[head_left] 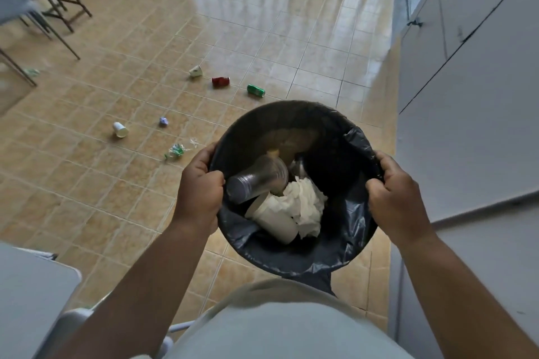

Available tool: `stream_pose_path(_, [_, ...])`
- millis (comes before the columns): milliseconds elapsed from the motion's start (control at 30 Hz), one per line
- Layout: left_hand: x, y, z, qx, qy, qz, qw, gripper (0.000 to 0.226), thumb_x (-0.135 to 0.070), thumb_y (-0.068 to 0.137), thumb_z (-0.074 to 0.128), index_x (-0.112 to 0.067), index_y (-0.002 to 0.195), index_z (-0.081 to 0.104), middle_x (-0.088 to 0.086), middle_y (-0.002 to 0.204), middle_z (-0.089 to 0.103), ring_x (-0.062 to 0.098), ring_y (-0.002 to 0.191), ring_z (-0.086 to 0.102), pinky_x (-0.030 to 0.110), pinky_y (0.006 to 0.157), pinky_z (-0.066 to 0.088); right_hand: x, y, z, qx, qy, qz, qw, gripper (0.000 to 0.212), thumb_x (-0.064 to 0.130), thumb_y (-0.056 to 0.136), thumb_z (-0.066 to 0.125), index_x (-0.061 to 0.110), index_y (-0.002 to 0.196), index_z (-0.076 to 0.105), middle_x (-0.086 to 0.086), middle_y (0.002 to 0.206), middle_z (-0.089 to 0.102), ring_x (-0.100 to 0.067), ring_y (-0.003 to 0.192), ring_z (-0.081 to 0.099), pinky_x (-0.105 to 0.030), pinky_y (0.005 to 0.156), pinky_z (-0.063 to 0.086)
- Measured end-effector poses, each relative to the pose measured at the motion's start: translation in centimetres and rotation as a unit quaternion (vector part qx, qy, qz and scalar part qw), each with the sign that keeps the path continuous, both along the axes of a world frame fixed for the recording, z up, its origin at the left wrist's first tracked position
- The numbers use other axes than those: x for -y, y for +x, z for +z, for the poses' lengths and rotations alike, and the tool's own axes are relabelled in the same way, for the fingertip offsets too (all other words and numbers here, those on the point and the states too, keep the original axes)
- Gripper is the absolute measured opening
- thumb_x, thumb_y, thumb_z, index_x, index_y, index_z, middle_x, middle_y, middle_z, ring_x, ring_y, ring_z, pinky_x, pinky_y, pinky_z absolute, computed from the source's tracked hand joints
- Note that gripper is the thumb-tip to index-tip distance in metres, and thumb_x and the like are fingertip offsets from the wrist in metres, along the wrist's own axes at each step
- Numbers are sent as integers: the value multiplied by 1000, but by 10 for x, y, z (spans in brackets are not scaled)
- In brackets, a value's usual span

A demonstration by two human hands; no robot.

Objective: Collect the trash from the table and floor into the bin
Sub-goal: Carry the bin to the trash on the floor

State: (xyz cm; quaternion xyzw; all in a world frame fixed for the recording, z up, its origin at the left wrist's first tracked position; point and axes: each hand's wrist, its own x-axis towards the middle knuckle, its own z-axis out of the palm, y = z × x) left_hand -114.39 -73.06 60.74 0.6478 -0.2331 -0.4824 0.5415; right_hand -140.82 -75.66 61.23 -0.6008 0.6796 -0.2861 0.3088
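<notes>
Wide bare floor (262,46) lies ahead, wall (466,96) close on the right. Left hand (198,195) and right hand (399,198) grip opposite rims of the black-lined bin (335,253), holding cups and tissue. Red can (220,81), green can (256,90) lie beyond

Single view only; head-mounted, wide-angle, so straight lines bow toward the frame edges. Camera looks forward and steeply down from standing height over the wearer's torso. Nearest field: left hand (201,186) and right hand (398,192), gripping opposite rims of the bin (344,253), close below the lens. Farther field: tiled floor (262,38) running away to the top edge. No second view, hence no overlap.
</notes>
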Motion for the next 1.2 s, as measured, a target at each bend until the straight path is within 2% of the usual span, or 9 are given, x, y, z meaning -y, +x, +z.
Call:
stream_pose_path(133, [55,15,-11,7,19,31,999,65,21,83,31,-20,121,63,-4,110,70,11,98,69,24,73,60,73,15,-7,20,4,34,999,51,-7,86,43,21,126,59,3,95,68,-17,87,63,-31,73,54])
stream_pose_path(267, [117,30,-19,30,35,58,997,66,19,82,32,-20,125,64,2,116,71,21,107,68,42,90,58,154,31,-19,43,15,70,997,52,-8,87,42,21,127,58,3,98,68,-11,88,62,-23,67,49])
stream_pose_path(433, [189,45,-12,33,39,116,992,66,20,83,33,-29,110,68,-1,112,73,18,103,70,34,81,59,255,57,-20,46,34,125,990,54,-8,87,42,22,129,58,2,102,67,-9,86,61,-15,63,45])
stream_pose_path(633, [260,74,-8,44,44,194,979,64,20,81,35,-30,108,65,-7,106,72,13,100,69,31,82,57,361,103,-14,9,24,189,982,56,-6,83,43,25,127,59,1,100,65,-18,89,56,-5,61,39])
stream_pose_path(700, [284,89,-9,39,40,206,977,65,20,81,35,-27,113,65,-5,108,72,14,99,70,30,81,58,391,122,-14,7,32,206,978,56,-5,85,42,25,129,57,0,104,65,-18,91,56,-10,64,41])
stream_pose_path(800, [320,120,-18,37,42,214,975,64,20,81,34,-29,106,67,-1,108,73,18,99,71,32,79,58,434,155,-21,4,37,221,975,57,-4,85,41,26,130,57,1,107,66,-18,94,58,-14,66,42])
stream_pose_path(967, [391,191,-45,26,45,208,977,70,20,78,35,-18,131,61,5,123,69,23,111,67,46,96,54,503,222,-32,-8,42,212,976,57,-4,84,41,26,130,57,3,103,65,-16,91,56,-6,62,39])
stream_pose_path(1067, [437,234,-46,17,43,210,977,69,21,77,34,-19,125,64,7,116,71,26,108,68,44,92,56,543,264,-29,-18,44,205,978,57,-5,83,42,28,126,58,6,97,65,-16,88,57,-13,65,42])
stream_pose_path(1200, [489,286,-44,10,34,197,980,69,20,77,35,-30,110,68,4,112,73,24,104,70,37,82,56,594,314,-27,-24,48,197,979,60,-5,83,41,29,131,55,4,105,64,-16,93,57,-18,68,43])
